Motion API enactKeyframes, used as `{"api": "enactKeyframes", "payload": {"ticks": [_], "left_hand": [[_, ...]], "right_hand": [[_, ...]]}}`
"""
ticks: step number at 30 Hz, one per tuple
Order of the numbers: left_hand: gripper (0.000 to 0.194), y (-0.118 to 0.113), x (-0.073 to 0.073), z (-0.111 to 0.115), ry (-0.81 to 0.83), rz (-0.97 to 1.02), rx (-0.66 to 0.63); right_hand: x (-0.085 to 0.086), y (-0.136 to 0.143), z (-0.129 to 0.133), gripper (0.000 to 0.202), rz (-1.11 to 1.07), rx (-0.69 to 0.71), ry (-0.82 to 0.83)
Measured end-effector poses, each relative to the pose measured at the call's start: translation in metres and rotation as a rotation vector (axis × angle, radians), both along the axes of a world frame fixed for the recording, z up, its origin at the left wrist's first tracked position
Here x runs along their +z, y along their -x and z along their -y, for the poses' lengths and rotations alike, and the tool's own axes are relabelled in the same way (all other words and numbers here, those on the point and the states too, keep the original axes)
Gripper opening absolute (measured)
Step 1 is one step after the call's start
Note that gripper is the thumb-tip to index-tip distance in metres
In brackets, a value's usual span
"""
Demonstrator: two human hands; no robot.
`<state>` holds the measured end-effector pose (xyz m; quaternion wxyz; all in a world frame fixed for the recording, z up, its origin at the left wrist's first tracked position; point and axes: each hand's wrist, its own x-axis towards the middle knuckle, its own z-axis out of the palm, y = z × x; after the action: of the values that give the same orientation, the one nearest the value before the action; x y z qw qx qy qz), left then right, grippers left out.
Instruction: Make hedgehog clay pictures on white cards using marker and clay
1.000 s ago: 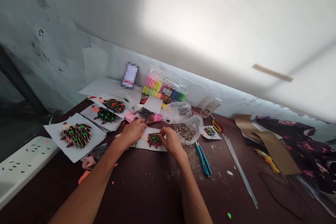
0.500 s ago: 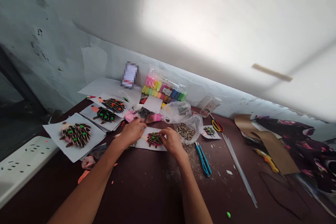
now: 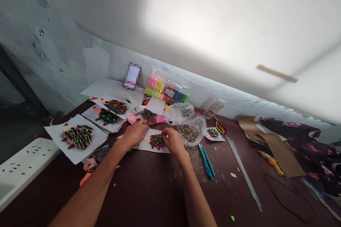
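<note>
Green-dotted hedgehog figure of dark striped seeds (image 3: 156, 141) lies on white paper (image 3: 144, 145) on the dark-brown desk (image 3: 149, 188), long axis left-to-right between the parted left hand (image 3: 135, 133) and nearer right hand (image 3: 174, 142), at its right end (either's grip I cannot tell).

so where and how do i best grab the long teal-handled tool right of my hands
Likely by the tool's teal handles, the right hand coming from the near side: it lies flat and slanted, handles toward you, slim pale tips pointing away toward the clear plastic bag of striped seeds.
</note>
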<state>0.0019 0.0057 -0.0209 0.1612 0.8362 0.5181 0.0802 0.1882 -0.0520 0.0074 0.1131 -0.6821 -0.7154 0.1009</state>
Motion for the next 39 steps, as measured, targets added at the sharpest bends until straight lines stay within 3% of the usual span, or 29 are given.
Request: {"api": "enactKeyframes", "payload": {"ticks": [17,28,39], "left_hand": [[0.032,0.0,-0.001,-0.001,0.008,-0.008,-0.006],[0.034,0.001,-0.001,-0.001,0.009,-0.032,-0.007],[0.034,0.001,0.0,-0.001,0.008,-0.015,-0.001]], "right_hand": [[0.0,-0.009,0.005,0.018,-0.053,-0.043,-0.058],[0.019,-0.05,0.022,0.023,0.092,-0.401,0.175],[0.015,-0.043,0.025,0.023,0.233,-0.498,0.236]]}}
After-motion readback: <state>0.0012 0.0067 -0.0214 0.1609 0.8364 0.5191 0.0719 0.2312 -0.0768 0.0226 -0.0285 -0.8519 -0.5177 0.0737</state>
